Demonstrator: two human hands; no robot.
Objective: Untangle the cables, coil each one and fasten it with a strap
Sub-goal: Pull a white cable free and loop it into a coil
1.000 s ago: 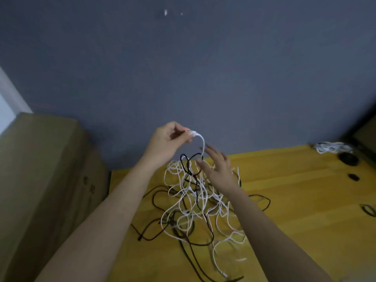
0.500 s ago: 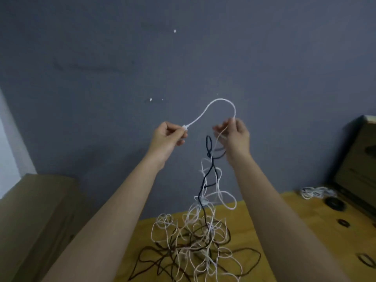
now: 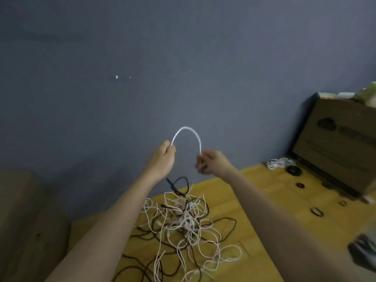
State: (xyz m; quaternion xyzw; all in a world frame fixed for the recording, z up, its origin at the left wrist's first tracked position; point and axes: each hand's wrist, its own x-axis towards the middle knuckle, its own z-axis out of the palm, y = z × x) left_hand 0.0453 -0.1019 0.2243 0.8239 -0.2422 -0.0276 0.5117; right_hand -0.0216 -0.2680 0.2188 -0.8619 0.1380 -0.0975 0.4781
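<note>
Since half a second ago: white cable's arch (image 3: pixel 186 132) tighter, hands closer together.
Left hand (image 3: pixel 163 159) pinches one end; right hand (image 3: pixel 211 162), blurred, grips the other leg. Cable drops from the right hand toward the tangle (image 3: pixel 183 224) on the yellow table (image 3: pixel 264 192), directly below.

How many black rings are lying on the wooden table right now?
4 that I can make out: a thick black ring beside the white cable bundle, a small one, a tiny one, and a thin loop. More may be hidden.
</note>
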